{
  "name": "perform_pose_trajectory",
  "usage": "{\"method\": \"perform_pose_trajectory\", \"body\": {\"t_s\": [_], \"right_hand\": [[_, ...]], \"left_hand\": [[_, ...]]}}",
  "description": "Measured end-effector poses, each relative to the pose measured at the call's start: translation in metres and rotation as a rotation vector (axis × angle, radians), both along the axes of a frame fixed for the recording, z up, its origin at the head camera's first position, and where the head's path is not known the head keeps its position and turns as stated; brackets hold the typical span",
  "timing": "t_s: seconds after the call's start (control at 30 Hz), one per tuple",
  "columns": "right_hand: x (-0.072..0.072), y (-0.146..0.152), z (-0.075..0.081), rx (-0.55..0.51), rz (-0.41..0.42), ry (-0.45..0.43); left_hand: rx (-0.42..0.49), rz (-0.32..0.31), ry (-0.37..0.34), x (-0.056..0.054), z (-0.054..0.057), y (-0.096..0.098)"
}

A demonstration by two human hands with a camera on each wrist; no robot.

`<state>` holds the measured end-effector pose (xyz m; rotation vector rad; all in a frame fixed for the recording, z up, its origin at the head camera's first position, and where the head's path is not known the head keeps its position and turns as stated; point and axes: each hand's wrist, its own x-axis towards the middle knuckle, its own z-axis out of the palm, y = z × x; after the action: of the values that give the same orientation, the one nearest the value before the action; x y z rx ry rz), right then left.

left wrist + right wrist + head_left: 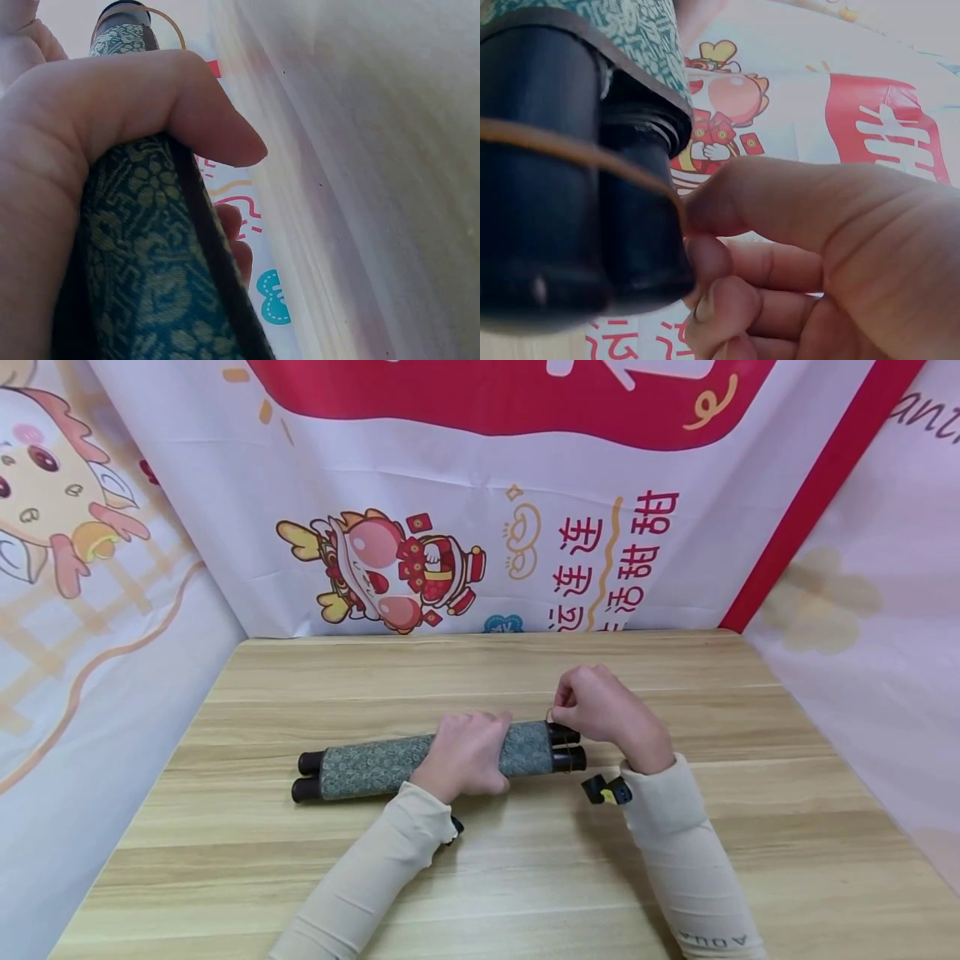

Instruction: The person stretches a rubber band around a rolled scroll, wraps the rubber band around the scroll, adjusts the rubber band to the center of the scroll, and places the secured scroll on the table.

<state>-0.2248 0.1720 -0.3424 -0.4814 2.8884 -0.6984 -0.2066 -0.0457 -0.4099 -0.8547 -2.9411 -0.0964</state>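
A double-rolled scroll (375,766) in green patterned cloth lies across the table, with dark rod ends sticking out at both sides. My left hand (468,752) grips it right of its middle; in the left wrist view the thumb and fingers curl round the patterned cloth (161,255). At the right end, my right hand (603,710) pinches a thin orange-brown rubber band (562,150) between thumb and forefinger. The right wrist view shows that band running across both black rod ends (540,195). The scroll's underside is hidden.
The light wooden table (525,877) meets a printed cloth backdrop (450,468) along its far edge. More printed cloth hangs at the left (97,635) and right (862,610). A small black wrist device (607,790) shows by the right cuff.
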Motion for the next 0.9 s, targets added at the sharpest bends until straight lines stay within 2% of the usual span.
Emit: {"method": "perform_pose_trajectory", "body": {"t_s": [0.13,0.3,0.57,0.7,0.9], "right_hand": [[0.001,0.002,0.001,0.021,-0.027,-0.026],[0.001,0.001,0.001,0.026,-0.019,-0.04],[0.005,-0.007,0.004,-0.011,0.116,-0.031],[0.011,-0.013,0.007,-0.018,0.178,-0.037],[0.018,-0.018,0.009,-0.016,0.186,-0.02]], "left_hand": [[-0.007,-0.001,0.004,0.001,0.0,0.0],[0.003,-0.001,-0.018,0.002,0.001,0.002],[0.007,-0.028,-0.03,0.004,0.0,0.005],[0.002,-0.023,-0.031,0.004,0.0,0.005],[0.016,0.009,-0.059,0.0,0.005,-0.002]]}}
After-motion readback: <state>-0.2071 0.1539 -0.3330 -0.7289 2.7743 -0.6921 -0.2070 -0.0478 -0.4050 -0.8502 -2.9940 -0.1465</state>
